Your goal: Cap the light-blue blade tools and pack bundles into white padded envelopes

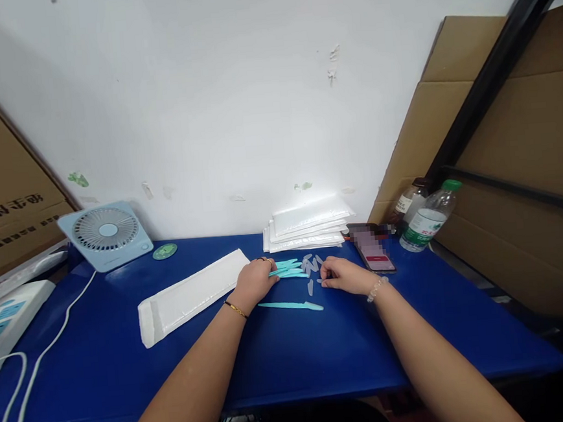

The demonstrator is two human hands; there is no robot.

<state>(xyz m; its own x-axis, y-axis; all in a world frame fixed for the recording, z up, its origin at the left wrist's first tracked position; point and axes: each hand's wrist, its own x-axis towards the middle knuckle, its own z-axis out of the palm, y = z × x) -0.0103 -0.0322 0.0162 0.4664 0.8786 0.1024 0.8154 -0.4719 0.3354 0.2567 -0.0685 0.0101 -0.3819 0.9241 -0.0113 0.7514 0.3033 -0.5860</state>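
Here, the left hand (pixel 254 281) is curled around the ends of some turquoise sticks (pixel 290 269), gripping them just above the surface (pixel 332 356). The right hand (pixel 347 275) has its fingers bent close together beside small translucent covers (pixel 310 288); whether it pinches one cannot be told. A single turquoise blade tool (pixel 291 306) lies nearer the person. Across the blue top sit a white padded envelope (pixel 195 296), stacked white envelopes (pixel 307 225), a phone (pixel 379 258), bottles (pixel 426 225) and a fan (pixel 108 234), before a scuffed white wall (pixel 233 98).
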